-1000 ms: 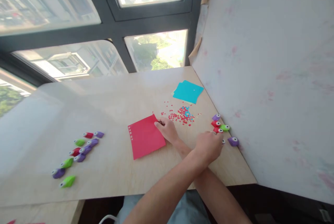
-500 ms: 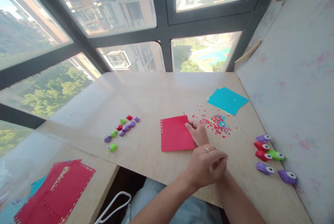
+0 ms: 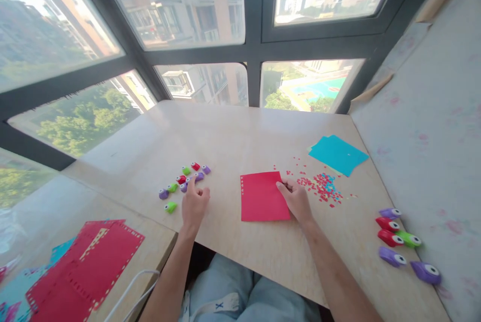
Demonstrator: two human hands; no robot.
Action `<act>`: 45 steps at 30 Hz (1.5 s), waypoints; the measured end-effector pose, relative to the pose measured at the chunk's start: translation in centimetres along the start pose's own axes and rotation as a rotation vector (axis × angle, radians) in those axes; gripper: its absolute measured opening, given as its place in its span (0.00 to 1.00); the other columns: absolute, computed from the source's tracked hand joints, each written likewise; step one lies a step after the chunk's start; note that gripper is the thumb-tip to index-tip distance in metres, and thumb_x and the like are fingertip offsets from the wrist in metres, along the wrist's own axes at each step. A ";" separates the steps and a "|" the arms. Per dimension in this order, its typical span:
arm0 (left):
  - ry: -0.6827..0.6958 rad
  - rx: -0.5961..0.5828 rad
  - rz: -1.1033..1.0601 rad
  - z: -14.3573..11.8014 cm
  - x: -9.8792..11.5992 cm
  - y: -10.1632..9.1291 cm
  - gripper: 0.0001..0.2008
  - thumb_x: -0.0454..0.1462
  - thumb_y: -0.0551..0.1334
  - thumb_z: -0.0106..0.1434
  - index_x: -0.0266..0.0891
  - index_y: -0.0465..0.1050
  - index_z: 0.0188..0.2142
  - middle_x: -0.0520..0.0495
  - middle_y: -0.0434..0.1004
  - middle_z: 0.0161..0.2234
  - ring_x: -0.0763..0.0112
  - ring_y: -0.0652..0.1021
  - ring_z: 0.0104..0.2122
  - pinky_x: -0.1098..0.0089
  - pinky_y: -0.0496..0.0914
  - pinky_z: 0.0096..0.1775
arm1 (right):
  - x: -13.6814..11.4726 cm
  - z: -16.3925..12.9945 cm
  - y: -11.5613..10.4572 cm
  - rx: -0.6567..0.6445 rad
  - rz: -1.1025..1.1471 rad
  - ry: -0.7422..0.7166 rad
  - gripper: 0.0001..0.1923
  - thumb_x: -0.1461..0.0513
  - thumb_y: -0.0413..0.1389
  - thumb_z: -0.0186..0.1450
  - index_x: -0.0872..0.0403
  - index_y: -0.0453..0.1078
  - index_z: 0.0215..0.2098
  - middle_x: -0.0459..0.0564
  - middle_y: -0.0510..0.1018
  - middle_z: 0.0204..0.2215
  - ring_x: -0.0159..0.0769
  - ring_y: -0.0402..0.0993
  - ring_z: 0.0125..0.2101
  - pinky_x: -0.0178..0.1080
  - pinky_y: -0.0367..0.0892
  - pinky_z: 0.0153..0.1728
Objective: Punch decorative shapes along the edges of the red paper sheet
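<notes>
A square of red paper [image 3: 264,199] lies on the table, with a row of small punched holes down its left edge. My right hand [image 3: 296,199] pinches its right edge between thumb and fingers. My left hand [image 3: 195,204] is over a loose group of small craft paper punches, index finger stretched out and the others partly curled. Its fingertip is at or just above a purple punch [image 3: 199,176]; whether it touches cannot be made out. Around it are a red punch [image 3: 181,180], a green punch [image 3: 170,207] and another purple punch [image 3: 163,194].
Red and blue paper confetti [image 3: 323,187] is scattered right of the red square. Blue sheets [image 3: 340,154] lie behind it. More punches, among them a purple one [image 3: 425,272], sit along the right wall. Punched red sheets [image 3: 108,257] lie on the lower left surface.
My left hand has moved from over my right wrist leftward to the punches, its index finger now extended. My right hand still holds the red paper. The view has shifted slightly.
</notes>
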State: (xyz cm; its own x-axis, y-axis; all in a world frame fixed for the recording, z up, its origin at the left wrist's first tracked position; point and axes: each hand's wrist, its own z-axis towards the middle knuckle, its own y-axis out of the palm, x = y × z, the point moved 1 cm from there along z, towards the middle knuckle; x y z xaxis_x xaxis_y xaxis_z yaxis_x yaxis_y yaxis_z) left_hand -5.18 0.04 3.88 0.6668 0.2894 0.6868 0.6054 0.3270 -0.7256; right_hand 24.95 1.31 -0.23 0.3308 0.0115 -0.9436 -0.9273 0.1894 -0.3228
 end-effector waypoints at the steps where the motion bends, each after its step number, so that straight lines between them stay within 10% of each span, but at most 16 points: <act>1: -0.023 -0.014 0.050 0.1 -0.4 -0.1 0.33 0.41 0.57 0.62 0.34 0.56 0.65 0.52 0.76 0.22 0.63 0.78 0.28 0.68 0.65 0.33 | 0.0 0.0 0.0 -0.005 0.003 0.004 0.19 0.50 0.54 0.61 0.57 0.75 0.34 0.51 0.78 0.29 0.41 0.74 0.31 0.38 0.65 0.33; 8: -0.055 -0.090 0.306 1.5 -0.9 -0.2 0.29 0.43 0.55 0.64 0.37 0.60 0.63 0.49 0.77 0.25 0.60 0.78 0.31 0.69 0.59 0.30 | 0.1 -0.1 -0.1 -0.003 -0.029 0.020 0.22 0.48 0.55 0.60 0.58 0.75 0.35 0.54 0.80 0.30 0.44 0.75 0.33 0.39 0.67 0.32; 21: 0.227 0.002 -0.038 1.6 -3.0 2.2 0.18 0.40 0.61 0.62 0.42 0.72 0.52 0.54 0.78 0.31 0.75 0.74 0.24 0.74 0.65 0.31 | 0.0 -0.2 -0.3 -0.004 0.019 0.082 0.24 0.46 0.57 0.58 0.59 0.75 0.37 0.56 0.80 0.32 0.45 0.75 0.33 0.39 0.67 0.30; 29: 0.401 0.010 0.294 2.1 -0.9 3.6 0.19 0.37 0.57 0.66 0.44 0.69 0.56 0.45 0.73 0.55 0.63 0.78 0.46 0.70 0.70 0.38 | -0.1 -0.3 -0.4 0.014 0.028 0.065 0.22 0.47 0.57 0.59 0.58 0.75 0.35 0.55 0.80 0.30 0.43 0.75 0.31 0.39 0.68 0.30; 45: 0.616 -0.278 0.079 -1.3 -0.1 4.0 0.16 0.50 0.57 0.67 0.43 0.78 0.37 0.49 0.78 0.42 0.76 0.76 0.30 0.75 0.66 0.33 | 0.1 -0.2 -0.3 0.040 0.035 0.058 0.20 0.49 0.56 0.61 0.58 0.75 0.38 0.53 0.79 0.31 0.42 0.75 0.32 0.38 0.69 0.31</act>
State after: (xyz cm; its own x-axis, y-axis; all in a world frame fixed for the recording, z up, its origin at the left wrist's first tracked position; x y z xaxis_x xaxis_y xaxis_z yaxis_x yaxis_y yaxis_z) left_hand -2.27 0.18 0.85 0.7897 -0.2890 0.5412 0.5789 0.0589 -0.8132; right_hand 25.27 1.09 -0.21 0.2864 -0.0373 -0.9574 -0.9301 0.2290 -0.2872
